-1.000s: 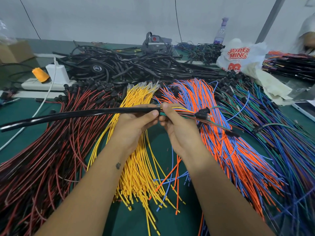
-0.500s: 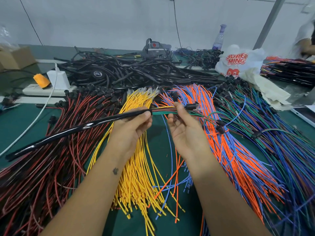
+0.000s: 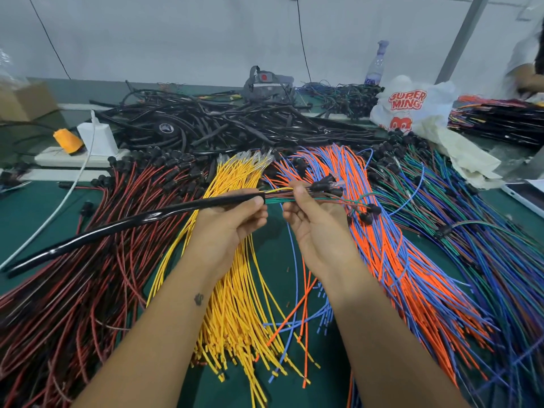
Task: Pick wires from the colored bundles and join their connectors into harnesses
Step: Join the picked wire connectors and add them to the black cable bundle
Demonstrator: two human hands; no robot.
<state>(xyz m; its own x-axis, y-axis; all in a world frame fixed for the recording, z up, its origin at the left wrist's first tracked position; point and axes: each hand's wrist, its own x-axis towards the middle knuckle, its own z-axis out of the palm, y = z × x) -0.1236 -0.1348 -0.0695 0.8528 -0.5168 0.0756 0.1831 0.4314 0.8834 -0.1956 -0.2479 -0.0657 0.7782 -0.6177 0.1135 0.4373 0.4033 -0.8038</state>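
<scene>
Both hands grasp: my left hand (image 3: 226, 222) grips the sleeve (image 3: 164, 212), long axis leftward; my right hand (image 3: 316, 222) pinches the wires (image 3: 282, 198) emerging rightward, nearer the connectors (image 3: 325, 184).

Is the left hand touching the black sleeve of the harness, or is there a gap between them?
Touching. In the head view the left hand grips the black sleeve near its open end, with the thumb lying over it and the fingers curled beneath.

- My green tabletop (image 3: 273, 260) carries the yellow wires (image 3: 235, 304).
- Left of them: red-and-black wires (image 3: 88, 290).
- Right: orange-and-blue wires (image 3: 397, 275).
- Behind: black cable heap (image 3: 220, 125) and white power strip (image 3: 73, 159).
</scene>
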